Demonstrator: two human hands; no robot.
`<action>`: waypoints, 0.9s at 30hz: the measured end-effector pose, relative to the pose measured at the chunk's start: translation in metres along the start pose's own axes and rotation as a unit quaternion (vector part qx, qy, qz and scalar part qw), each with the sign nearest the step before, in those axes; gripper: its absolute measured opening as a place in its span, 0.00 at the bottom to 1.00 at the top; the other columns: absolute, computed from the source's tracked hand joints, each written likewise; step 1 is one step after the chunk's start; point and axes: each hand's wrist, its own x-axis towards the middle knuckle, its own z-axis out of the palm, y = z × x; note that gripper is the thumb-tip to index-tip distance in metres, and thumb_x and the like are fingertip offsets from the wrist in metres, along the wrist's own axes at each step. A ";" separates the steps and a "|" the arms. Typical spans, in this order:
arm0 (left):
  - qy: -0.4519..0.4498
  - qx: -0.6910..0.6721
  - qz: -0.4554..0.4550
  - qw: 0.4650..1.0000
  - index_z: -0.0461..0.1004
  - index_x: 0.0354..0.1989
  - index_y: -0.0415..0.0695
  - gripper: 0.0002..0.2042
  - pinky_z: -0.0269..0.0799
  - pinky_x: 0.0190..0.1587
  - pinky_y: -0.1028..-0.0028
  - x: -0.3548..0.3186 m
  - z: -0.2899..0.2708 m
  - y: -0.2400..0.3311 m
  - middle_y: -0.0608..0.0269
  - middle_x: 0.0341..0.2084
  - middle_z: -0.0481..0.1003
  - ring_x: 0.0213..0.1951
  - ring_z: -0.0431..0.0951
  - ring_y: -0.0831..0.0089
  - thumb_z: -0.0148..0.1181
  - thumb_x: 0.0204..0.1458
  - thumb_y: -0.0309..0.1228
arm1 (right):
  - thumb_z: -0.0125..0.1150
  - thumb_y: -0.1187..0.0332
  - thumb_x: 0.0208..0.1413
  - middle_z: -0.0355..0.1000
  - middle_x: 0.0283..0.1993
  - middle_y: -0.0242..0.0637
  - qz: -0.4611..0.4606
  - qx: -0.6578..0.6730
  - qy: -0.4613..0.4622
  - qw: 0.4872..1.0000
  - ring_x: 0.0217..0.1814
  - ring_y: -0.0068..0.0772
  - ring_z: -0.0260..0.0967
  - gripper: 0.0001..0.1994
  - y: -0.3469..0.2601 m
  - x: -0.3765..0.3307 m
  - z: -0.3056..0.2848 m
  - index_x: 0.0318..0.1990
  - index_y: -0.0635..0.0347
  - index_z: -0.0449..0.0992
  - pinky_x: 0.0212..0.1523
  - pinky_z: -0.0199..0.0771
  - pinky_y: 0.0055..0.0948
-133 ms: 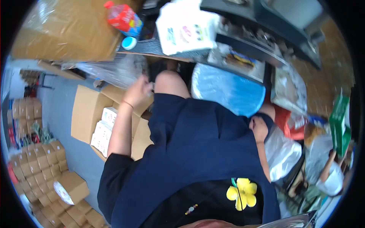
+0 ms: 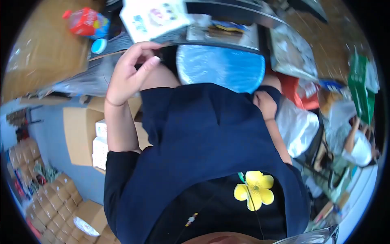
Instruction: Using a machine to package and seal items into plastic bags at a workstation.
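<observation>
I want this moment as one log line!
left grip: open, looks empty, near white package | right grip: resting on dark clothing | in front: blue plastic

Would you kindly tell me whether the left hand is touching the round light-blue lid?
Apart: the head view shows a strip of dark tabletop between the left hand and the round light-blue lid.

Brown cartons (image 2: 53, 203) stand stacked at the lower left of the frame beside a grey-blue floor (image 2: 86, 183), as a dark worktop (image 2: 122, 44) spans the upper edge and light glints off a glossy brown surface (image 2: 44, 53) at upper left.
</observation>
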 end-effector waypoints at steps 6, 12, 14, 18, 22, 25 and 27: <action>-0.542 -0.263 0.417 0.681 0.78 0.41 0.40 0.09 0.74 0.45 0.62 0.006 0.082 0.134 0.54 0.42 0.74 0.46 0.77 0.60 0.53 0.61 0.31 | 0.61 0.65 0.50 0.71 0.28 0.33 0.006 0.008 -0.001 1.000 0.30 0.40 0.73 0.02 0.009 -0.018 0.010 0.29 0.49 0.76 0.29 0.73 0.37; -0.560 -0.303 0.398 0.660 0.67 0.22 0.45 0.08 0.64 0.40 0.62 -0.026 0.089 0.134 0.63 0.24 0.64 0.32 0.67 0.61 0.59 0.48 0.31 | 0.61 0.68 0.52 0.72 0.30 0.36 0.033 0.018 -0.016 0.999 0.33 0.43 0.74 0.02 -0.001 -0.017 0.003 0.31 0.51 0.77 0.32 0.73 0.39; -0.513 -0.311 0.406 0.689 0.66 0.20 0.48 0.09 0.62 0.40 0.63 -0.024 0.083 0.128 0.67 0.21 0.62 0.28 0.65 0.65 0.59 0.48 0.31 | 0.61 0.65 0.50 0.71 0.28 0.33 0.014 0.008 0.007 1.000 0.30 0.39 0.73 0.02 0.001 -0.017 0.005 0.30 0.49 0.76 0.30 0.74 0.37; -0.283 -0.116 0.472 0.827 0.73 0.23 0.49 0.06 0.61 0.42 0.63 -0.020 0.067 0.120 0.72 0.25 0.68 0.29 0.72 0.75 0.61 0.51 0.28 | 0.61 0.66 0.50 0.71 0.28 0.33 0.018 0.002 0.004 1.000 0.31 0.39 0.73 0.02 0.000 -0.018 0.006 0.30 0.49 0.77 0.30 0.74 0.36; -0.376 -0.068 0.422 0.822 0.80 0.37 0.46 0.04 0.60 0.54 0.51 -0.036 0.065 0.109 0.65 0.39 0.77 0.46 0.80 0.74 0.61 0.54 0.28 | 0.61 0.67 0.50 0.72 0.29 0.35 -0.014 0.009 0.014 1.000 0.31 0.41 0.73 0.01 -0.001 -0.011 0.003 0.30 0.50 0.77 0.31 0.74 0.37; -0.501 -0.207 0.338 0.769 0.79 0.49 0.42 0.12 0.55 0.60 0.47 -0.037 0.061 0.096 0.54 0.53 0.75 0.56 0.77 0.61 0.57 0.58 0.29 | 0.60 0.68 0.50 0.72 0.30 0.37 0.002 0.006 -0.009 1.000 0.31 0.43 0.73 0.01 -0.003 -0.009 0.002 0.30 0.51 0.77 0.32 0.74 0.39; -0.451 -0.248 0.358 0.779 0.79 0.49 0.42 0.13 0.55 0.62 0.50 -0.031 0.052 0.082 0.48 0.54 0.74 0.57 0.75 0.53 0.57 0.58 0.31 | 0.60 0.68 0.51 0.72 0.29 0.37 -0.006 0.016 0.003 1.000 0.32 0.44 0.73 0.02 -0.002 -0.013 0.002 0.31 0.52 0.77 0.32 0.73 0.39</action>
